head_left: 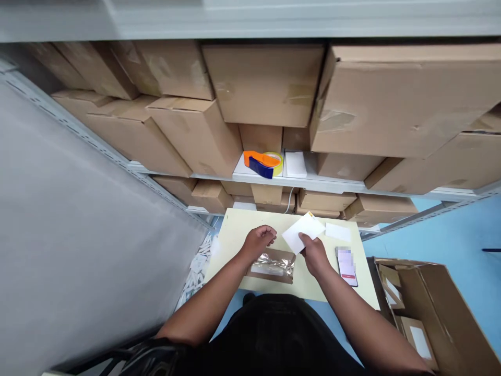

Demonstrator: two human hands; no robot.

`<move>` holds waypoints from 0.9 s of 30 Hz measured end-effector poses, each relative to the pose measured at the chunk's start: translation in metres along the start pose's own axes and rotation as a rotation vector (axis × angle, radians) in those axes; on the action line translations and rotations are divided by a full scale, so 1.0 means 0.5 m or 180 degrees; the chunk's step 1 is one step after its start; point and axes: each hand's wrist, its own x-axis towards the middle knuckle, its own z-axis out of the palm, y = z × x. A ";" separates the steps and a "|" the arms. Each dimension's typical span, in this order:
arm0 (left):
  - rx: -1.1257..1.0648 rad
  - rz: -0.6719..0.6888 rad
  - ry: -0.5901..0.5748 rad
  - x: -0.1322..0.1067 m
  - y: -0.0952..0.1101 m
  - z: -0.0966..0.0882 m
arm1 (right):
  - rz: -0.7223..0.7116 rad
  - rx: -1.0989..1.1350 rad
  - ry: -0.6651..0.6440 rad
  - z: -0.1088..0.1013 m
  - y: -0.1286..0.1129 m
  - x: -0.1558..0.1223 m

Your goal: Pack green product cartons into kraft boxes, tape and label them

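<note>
A flat, rectangular brown cardboard package (pixel 274 278) lies near the near edge of the pale yellow tabletop (pixel 309 287), its long side running left to right. Crinkled, shiny clear plastic film (pixel 277 263) spans its upper face, with a whitish strip showing along the near left. To its far right, a white rectangular paper slip (pixel 298 228) is held slantwise, a small orange-yellow mark at its far corner.

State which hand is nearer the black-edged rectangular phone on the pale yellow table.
Right. The right hand, holding a white rectangular paper, is just left of the phone; the left hand is farther left, near the brown, plastic-covered package.
</note>
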 end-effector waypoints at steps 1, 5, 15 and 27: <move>-0.0039 -0.0041 -0.0136 -0.013 -0.001 -0.023 | 0.0008 0.0082 0.0010 0.019 0.003 -0.024; -0.0383 -0.0010 -0.0750 -0.068 0.006 -0.101 | -0.0100 0.0183 0.0009 0.090 0.017 -0.112; -0.0568 0.0271 -0.1305 -0.144 0.023 -0.164 | -0.0518 -0.0139 0.0090 0.156 0.047 -0.205; -0.0589 0.0075 -0.0960 -0.137 0.019 -0.124 | -0.0507 -0.0511 -0.0044 0.112 0.016 -0.186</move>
